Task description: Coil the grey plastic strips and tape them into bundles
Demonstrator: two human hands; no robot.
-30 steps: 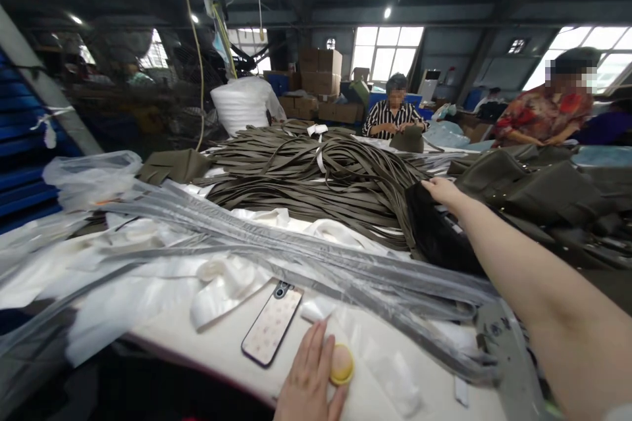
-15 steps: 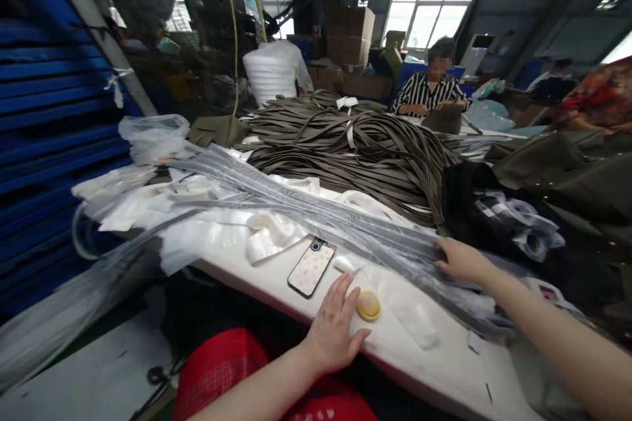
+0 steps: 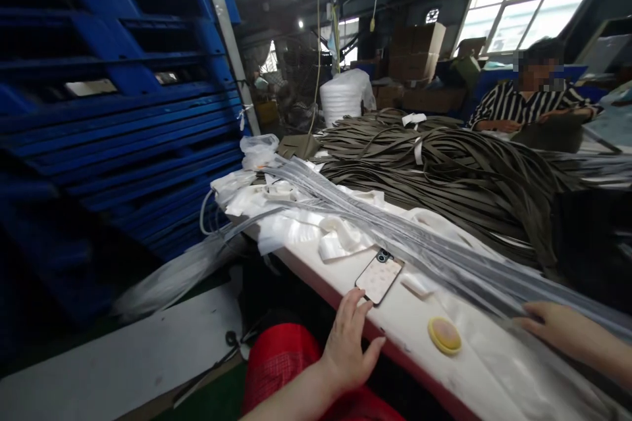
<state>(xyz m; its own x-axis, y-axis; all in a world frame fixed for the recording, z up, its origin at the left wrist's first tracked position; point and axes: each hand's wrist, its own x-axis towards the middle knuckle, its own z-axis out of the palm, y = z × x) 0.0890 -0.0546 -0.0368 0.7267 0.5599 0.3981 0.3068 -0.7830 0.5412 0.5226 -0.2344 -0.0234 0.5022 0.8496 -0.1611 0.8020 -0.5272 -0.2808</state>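
Observation:
My left hand (image 3: 348,342) hangs at the table's near edge, fingers spread, with nothing in it. Its fingertips are at the lower end of a phone (image 3: 379,276) in a pale patterned case, lying camera side up; whether they touch it I cannot tell. My right hand (image 3: 560,332) rests at the near edge of a long bundle of clear grey plastic strips (image 3: 419,237), thumb and forefinger apart. Between my hands lies a round yellow-rimmed disc (image 3: 444,335). A small clear plastic piece (image 3: 419,284) lies beside the phone.
Dark olive straps (image 3: 444,164) are heaped across the table (image 3: 340,276). White film scraps (image 3: 340,237) lie at its left end. Blue pallets (image 3: 162,145) rise at left behind a pole (image 3: 230,39). A person in a striped top (image 3: 533,105) handles dark fabric opposite.
The view has swung left, bringing more pallets in. My left hand has gone from beside the yellow disc to the phone's lower end. My right hand stays at the strips.

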